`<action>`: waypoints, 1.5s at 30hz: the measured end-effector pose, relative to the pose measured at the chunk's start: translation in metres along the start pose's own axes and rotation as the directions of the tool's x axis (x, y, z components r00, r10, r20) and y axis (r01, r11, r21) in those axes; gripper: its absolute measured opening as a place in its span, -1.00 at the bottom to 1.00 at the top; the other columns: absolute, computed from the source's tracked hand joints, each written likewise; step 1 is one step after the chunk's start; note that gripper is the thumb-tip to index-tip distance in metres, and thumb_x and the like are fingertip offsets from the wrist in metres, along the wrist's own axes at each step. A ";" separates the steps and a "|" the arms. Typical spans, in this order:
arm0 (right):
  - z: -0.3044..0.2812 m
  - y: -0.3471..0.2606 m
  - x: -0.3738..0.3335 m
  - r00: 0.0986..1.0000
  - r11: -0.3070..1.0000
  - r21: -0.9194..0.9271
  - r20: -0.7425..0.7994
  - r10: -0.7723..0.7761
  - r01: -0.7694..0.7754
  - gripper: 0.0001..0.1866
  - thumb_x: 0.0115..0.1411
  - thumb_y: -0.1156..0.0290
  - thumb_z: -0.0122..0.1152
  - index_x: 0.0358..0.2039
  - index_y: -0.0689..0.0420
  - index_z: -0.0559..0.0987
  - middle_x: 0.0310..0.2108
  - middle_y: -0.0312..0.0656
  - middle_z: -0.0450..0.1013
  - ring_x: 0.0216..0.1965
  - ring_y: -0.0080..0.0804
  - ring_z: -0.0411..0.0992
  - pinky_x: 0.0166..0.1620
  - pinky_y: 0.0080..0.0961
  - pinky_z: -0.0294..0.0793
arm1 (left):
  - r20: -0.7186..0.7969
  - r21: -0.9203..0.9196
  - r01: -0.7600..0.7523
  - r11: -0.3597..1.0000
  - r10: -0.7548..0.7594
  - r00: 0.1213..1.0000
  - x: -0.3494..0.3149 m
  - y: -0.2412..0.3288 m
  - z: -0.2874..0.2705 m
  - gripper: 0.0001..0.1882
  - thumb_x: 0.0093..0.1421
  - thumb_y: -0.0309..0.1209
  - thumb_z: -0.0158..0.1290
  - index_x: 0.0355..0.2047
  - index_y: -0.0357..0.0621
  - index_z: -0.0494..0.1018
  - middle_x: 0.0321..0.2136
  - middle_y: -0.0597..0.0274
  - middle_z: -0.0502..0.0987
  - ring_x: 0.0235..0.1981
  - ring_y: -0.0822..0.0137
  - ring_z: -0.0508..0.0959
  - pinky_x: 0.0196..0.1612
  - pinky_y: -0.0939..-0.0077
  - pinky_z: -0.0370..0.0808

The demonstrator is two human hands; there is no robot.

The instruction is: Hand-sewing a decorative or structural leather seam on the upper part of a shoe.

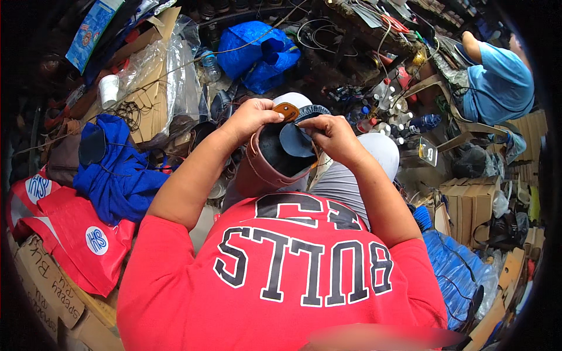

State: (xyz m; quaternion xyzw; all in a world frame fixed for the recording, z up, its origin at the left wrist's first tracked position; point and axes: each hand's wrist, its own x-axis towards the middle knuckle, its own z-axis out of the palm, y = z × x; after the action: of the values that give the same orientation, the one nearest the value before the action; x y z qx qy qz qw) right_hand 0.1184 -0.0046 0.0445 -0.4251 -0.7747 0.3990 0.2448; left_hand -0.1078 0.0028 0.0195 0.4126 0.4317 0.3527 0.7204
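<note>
Leather tube (253, 168) on lap (342, 180) | left hand (253, 119) pinches tan tab (285, 110) | right hand (332, 136): fingers bent at grey flap (295, 143), cannot tell if gripping | probably light, rather stiff; hold by rim (300, 176)

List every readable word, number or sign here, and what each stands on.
I won't copy wording, but it stands on:
Red shirt: large black lettering, upside down.
Red bag: blue letters on white circles.
Cardboard: dark writing.
Blue packet: print too small to read.
</note>
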 end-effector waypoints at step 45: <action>0.012 -0.003 -0.008 0.965 0.846 -0.473 0.044 -0.258 0.248 -0.47 -0.07 0.54 0.15 -0.04 -0.20 0.48 -0.53 -0.36 0.49 -0.45 -0.41 0.46 -0.06 -0.27 0.17 | 0.246 0.046 0.084 0.995 -0.093 0.965 0.020 -0.003 -0.023 -0.62 0.13 -0.37 0.09 -0.07 -0.32 0.41 -0.19 0.21 0.53 -0.19 0.46 0.50 -0.03 0.60 0.39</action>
State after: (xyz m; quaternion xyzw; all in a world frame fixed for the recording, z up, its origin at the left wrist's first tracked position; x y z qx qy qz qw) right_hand 0.1128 -0.0177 0.0404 -0.3704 -0.8952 0.1571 0.1917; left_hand -0.1205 0.0256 0.0036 0.4462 0.3622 0.2584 0.7764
